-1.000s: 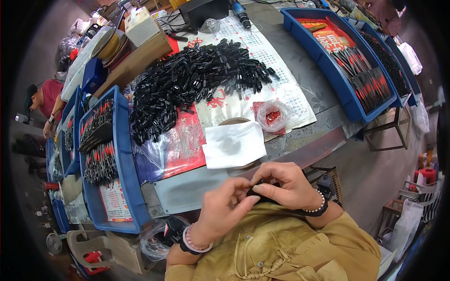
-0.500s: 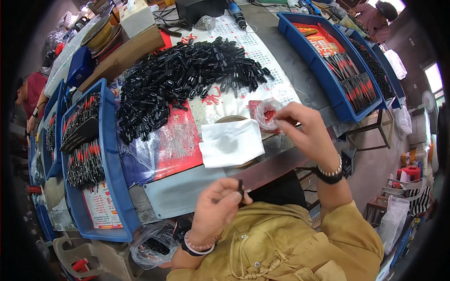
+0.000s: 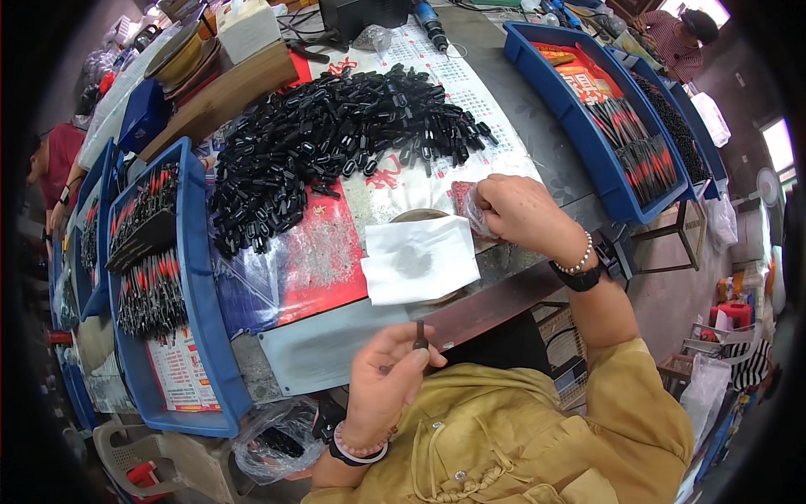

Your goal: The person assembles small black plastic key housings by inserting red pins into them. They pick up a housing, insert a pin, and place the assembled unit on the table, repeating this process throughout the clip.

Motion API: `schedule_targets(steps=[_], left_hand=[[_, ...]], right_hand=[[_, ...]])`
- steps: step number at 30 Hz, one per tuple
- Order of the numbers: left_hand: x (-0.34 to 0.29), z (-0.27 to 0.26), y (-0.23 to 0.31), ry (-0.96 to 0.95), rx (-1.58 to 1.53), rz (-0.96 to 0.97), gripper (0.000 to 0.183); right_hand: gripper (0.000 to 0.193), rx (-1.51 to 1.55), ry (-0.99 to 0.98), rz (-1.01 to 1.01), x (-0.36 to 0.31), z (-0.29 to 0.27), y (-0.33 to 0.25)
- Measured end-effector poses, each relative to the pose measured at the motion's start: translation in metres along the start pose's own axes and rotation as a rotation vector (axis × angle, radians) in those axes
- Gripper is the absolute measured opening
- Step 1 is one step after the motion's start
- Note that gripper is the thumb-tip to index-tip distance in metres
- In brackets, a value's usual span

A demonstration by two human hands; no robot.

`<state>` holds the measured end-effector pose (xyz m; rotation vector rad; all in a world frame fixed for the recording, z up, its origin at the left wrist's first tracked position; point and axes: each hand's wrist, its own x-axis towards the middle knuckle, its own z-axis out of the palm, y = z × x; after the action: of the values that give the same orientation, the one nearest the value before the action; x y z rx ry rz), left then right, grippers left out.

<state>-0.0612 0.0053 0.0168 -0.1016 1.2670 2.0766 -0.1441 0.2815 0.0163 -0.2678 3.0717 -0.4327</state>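
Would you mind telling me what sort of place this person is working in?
Probably a small assembly workshop: a heap of black plastic parts on the workbench, and blue bins of sorted black-and-red pieces.

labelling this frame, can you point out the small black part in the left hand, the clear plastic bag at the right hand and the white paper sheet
small black part (image 3: pixel 419 334), head view, its upper end above the fingers
clear plastic bag (image 3: pixel 472 207), head view, crumpled edge left of the hand
white paper sheet (image 3: pixel 418 259), head view, its middle

Parts pile (image 3: pixel 336 143) behind paper sheet (image 3: pixel 418 259); trays (image 3: pixel 197 336) left, right.
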Motion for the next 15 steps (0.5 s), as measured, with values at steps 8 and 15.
schedule_targets(steps=[8,15], left_hand=[[0.001,0.007,-0.003,0.003,0.045,-0.006,0.022],[-0.001,0.012,-0.003,-0.003,0.079,0.009,0.022]], right_hand=[[0.008,0.022,0.034,-0.012,-0.010,0.001,0.000],[0.013,0.019,-0.026,-0.082,-0.003,-0.005,0.003]])
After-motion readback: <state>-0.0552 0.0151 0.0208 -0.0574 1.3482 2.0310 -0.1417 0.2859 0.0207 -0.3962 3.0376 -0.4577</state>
